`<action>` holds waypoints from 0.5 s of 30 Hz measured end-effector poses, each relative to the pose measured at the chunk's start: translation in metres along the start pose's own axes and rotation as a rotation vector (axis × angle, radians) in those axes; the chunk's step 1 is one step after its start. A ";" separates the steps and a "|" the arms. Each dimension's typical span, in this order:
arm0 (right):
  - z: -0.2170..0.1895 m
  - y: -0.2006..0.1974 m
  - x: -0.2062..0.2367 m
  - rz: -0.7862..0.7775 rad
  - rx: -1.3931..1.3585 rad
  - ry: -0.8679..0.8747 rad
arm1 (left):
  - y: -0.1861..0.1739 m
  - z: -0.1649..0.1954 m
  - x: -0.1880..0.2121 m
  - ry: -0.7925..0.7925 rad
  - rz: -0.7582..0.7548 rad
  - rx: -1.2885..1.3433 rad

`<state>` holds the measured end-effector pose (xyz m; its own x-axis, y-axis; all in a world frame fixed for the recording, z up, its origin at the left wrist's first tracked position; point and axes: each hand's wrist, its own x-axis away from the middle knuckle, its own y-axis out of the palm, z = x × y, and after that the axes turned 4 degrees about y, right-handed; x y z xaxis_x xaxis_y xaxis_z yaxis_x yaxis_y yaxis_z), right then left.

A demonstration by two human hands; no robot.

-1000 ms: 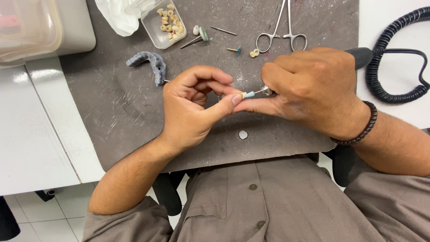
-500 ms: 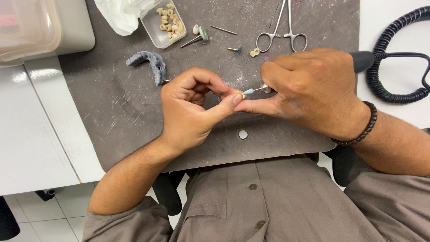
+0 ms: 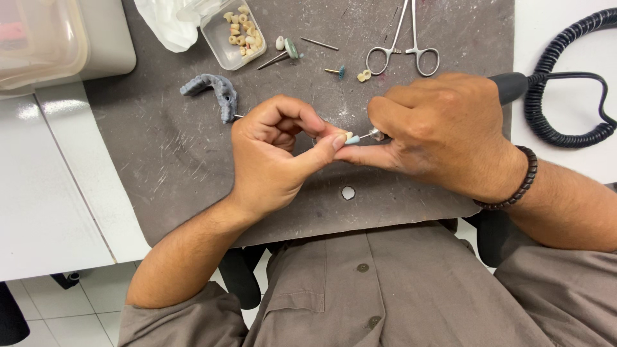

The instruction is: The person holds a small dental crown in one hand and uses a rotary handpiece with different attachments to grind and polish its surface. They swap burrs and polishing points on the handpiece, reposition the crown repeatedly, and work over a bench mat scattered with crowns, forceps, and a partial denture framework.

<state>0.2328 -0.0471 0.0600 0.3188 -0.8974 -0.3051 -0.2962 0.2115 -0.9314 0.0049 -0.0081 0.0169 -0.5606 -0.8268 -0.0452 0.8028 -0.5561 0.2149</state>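
Cream tooth (image 3: 348, 136), pale-blue conical burr (image 3: 353, 139), scratched grey mat (image 3: 160, 154)

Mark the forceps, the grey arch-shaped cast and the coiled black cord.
forceps (image 3: 403, 53): head view, on the crossing of the two steel arms.
grey arch-shaped cast (image 3: 215, 90): head view, on its curved middle.
coiled black cord (image 3: 558, 132): head view, on the lower coil.

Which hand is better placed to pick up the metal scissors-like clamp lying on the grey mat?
Probably the right hand: the clamp lies just above it. But it grips the black handpiece. The left hand is farther and pinches a small white piece.
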 end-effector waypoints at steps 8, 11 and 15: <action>0.002 0.000 -0.001 -0.047 0.056 0.039 | -0.002 0.001 0.000 -0.040 -0.019 0.045; 0.001 0.001 -0.001 -0.039 0.037 0.036 | -0.001 0.000 0.000 -0.033 -0.013 0.047; -0.001 0.002 0.001 -0.021 0.012 0.039 | 0.000 -0.001 0.000 -0.035 -0.009 0.052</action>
<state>0.2318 -0.0476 0.0585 0.2899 -0.9159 -0.2776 -0.2785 0.1968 -0.9401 0.0048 -0.0079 0.0162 -0.5753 -0.8178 -0.0139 0.7864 -0.5578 0.2654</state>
